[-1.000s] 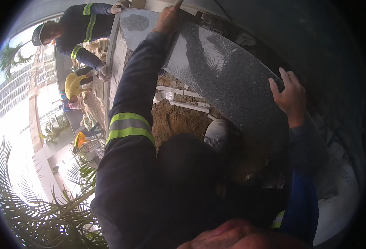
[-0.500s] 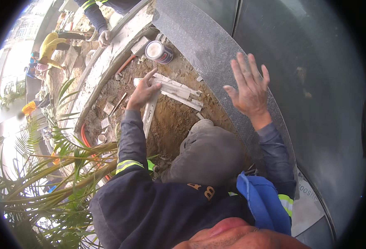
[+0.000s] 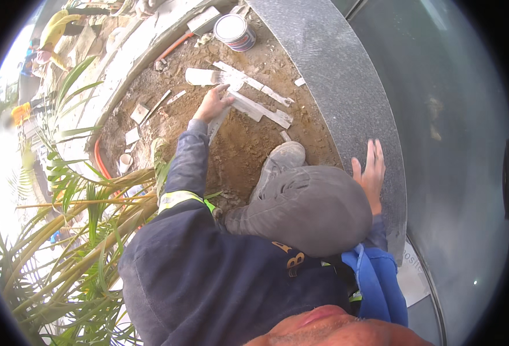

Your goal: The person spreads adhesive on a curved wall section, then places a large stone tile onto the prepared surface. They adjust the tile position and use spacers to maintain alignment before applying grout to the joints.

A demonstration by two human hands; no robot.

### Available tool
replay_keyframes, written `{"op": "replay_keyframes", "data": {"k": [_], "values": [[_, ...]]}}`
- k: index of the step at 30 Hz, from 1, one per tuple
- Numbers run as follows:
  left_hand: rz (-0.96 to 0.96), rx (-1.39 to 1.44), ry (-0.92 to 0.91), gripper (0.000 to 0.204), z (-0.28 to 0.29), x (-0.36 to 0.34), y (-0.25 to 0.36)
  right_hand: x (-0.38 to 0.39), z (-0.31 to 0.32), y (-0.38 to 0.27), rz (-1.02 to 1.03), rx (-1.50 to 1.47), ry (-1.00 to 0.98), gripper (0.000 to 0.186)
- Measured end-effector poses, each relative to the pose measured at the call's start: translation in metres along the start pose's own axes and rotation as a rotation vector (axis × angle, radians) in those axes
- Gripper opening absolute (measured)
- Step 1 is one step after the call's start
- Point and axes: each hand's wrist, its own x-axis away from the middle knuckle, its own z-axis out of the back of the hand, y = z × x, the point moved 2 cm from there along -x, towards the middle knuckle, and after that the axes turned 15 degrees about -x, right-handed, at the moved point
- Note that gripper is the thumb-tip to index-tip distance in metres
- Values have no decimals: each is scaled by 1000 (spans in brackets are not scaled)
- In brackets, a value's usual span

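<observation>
My left hand point(image 3: 212, 105) is over the dirt with thumb and forefinger apart, at the near end of some pale, flat strips point(image 3: 257, 108). A light straight bar point(image 3: 217, 124) runs beneath it, partly hidden by my sleeve. Whether the fingertips press on the strips is unclear. Beyond them lies a wide white-ended piece, perhaps a brush or scraper point(image 3: 202, 76). On the right, my right hand point(image 3: 372, 177) has its fingers stretched over the grey speckled stone ledge point(image 3: 347, 75), beside my bent knee point(image 3: 318, 207), holding nothing.
A paint can point(image 3: 234, 32) stands on the dirt near the pale curved kerb point(image 3: 130, 75). Palm fronds point(image 3: 87, 230) spread at lower left, near an orange pipe point(image 3: 100, 158). Dark glass point(image 3: 445, 144) borders the ledge. A person in yellow point(image 3: 52, 32) bends at far left.
My right hand has come down from its raised position, nearer to my knee and the ledge. My left hand has drawn slightly back along the strips. The view has shifted.
</observation>
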Motion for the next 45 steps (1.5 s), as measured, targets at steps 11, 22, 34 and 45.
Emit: {"op": "replay_keyframes", "data": {"k": [11,22,34,45], "values": [[-67,-802,494,37,-4,-23,18,37,-23,9,-85,-80,100,66],[-230,-226,352,38,-116,-23,141,-54,-68,-32,96,100,-43,69],[-598,88,544,32,-150,-70,162,-106,-107,-36,171,318,23,58],[-608,183,365,29,-137,-64,166,-109,-102,-33,242,302,18,60]]}}
